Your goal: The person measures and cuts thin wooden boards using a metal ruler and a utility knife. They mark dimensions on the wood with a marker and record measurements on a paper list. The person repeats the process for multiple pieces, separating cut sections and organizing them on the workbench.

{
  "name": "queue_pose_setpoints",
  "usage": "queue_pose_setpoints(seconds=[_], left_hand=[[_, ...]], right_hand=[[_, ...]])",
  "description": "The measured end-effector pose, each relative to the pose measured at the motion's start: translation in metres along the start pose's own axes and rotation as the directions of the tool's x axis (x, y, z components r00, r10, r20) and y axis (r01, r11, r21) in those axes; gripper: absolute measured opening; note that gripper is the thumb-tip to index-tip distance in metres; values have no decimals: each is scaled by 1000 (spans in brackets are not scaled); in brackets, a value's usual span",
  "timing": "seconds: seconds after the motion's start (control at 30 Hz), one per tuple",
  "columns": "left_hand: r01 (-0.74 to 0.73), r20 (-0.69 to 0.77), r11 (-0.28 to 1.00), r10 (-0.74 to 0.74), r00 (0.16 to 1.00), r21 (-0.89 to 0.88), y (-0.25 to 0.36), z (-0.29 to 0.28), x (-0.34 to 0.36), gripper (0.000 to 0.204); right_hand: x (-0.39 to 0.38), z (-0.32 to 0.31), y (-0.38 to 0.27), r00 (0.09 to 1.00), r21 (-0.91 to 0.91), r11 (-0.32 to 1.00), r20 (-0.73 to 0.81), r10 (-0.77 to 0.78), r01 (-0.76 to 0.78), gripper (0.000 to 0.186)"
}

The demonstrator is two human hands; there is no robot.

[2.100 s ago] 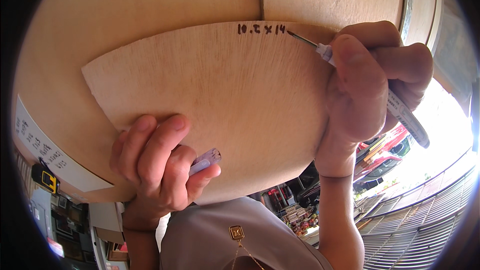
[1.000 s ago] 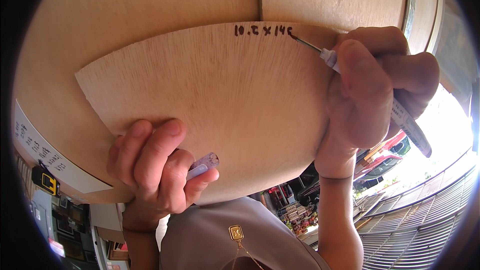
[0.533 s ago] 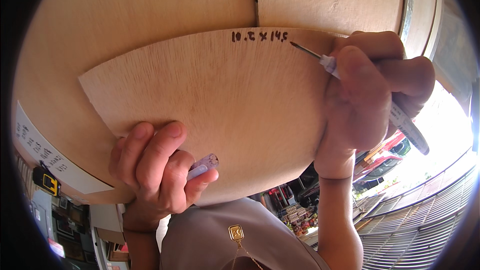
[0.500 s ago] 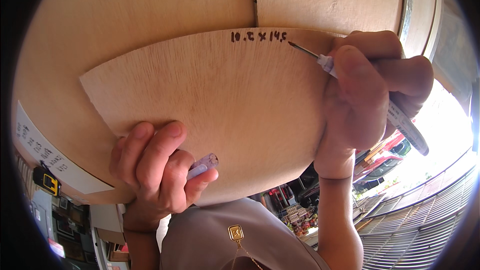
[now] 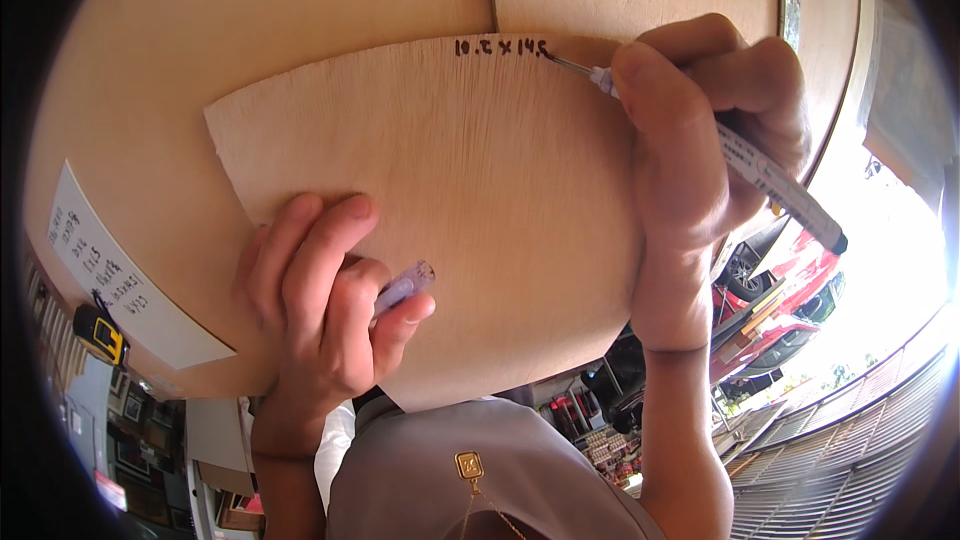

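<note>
A pale plywood piece [image 5: 440,200] with curved-looking edges lies in front of me on a larger wooden surface. Dark handwritten marks run along its far edge. My right hand [image 5: 690,130] is closed round a marker pen [image 5: 780,190] with a white barrel and a long thin tip. That tip touches the last mark at the end of the writing. My left hand [image 5: 325,290] rests on the plywood near its left side, two fingers stretched across it. Between its curled fingers and thumb sits a clear, purplish pen cap [image 5: 405,287].
A white paper strip [image 5: 130,280] with handwriting lies on the large wooden surface [image 5: 330,0] at left. Beside it is a black and yellow tape measure [image 5: 98,332]. Shelves with goods, a red vehicle [image 5: 790,305] and a slatted metal grille [image 5: 830,430] appear beyond the right arm.
My right hand and the marker have shifted left, and the tip now meets the last mark of the writing. My view has shifted slightly; the left hand keeps hold of the cap.
</note>
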State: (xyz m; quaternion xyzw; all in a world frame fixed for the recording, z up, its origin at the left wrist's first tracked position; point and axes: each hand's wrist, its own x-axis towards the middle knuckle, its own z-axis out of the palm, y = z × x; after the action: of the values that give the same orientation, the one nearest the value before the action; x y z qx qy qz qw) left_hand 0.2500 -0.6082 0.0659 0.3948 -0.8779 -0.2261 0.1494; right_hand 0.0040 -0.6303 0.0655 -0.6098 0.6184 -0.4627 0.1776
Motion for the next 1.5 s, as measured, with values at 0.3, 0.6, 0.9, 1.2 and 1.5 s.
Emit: queue_pose_setpoints(seconds=[0.3,0.6,0.9,1.2,1.5], left_hand=[[-30,-83,1000,30,996,1,4,3,8,38],[-78,-218,997,74,973,-10,3,8,8,25],[-76,-317,950,-25,948,-302,55,-20,-7,15],[-50,-161,860,-38,986,-508,109,-22,-37,15],[-15,-156,818,-91,983,-575,127,-13,-46,15]], right_hand=[[8,-8,7,924,535,785,-21,382,-312,17],[11,2,14,903,480,799,-36,429,-361,17],[-31,-49,-67,951,745,598,165,263,-294,21],[-87,-75,-103,927,799,497,194,321,-339,25],[-115,-87,-102,926,831,454,178,332,-322,25]])
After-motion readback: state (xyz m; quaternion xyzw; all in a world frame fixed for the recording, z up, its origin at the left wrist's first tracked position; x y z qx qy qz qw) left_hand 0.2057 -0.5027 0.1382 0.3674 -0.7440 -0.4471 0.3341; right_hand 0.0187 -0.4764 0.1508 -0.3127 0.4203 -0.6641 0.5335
